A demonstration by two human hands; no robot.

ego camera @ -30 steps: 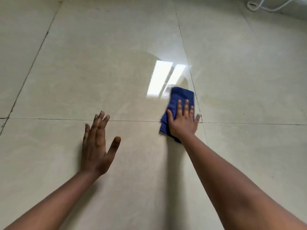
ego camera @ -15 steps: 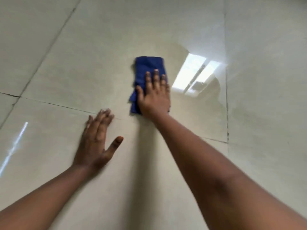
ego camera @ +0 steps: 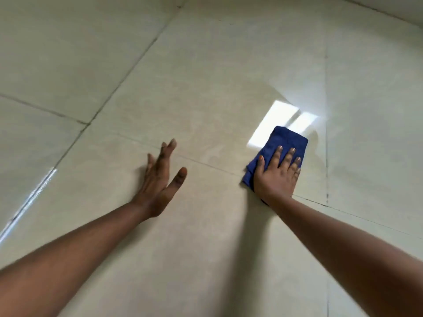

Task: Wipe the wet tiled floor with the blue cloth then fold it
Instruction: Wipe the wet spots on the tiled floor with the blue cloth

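Note:
A folded blue cloth (ego camera: 285, 139) lies flat on the glossy beige tiled floor (ego camera: 206, 99), right of centre. My right hand (ego camera: 275, 177) presses down on its near half with fingers spread, so part of the cloth is hidden under the palm. My left hand (ego camera: 161, 177) rests flat on the floor to the left, fingers apart, holding nothing. A wet sheen with a bright window reflection (ego camera: 281, 124) sits just beyond the cloth.
Dark grout lines (ego camera: 119, 83) cross the floor between large tiles. A streak of reflected light (ego camera: 29, 197) shows at the left edge. A wall base runs along the top right corner.
My right hand slid the cloth to the right, back beside the window reflection. The view swung left. My left hand stayed planted on the floor.

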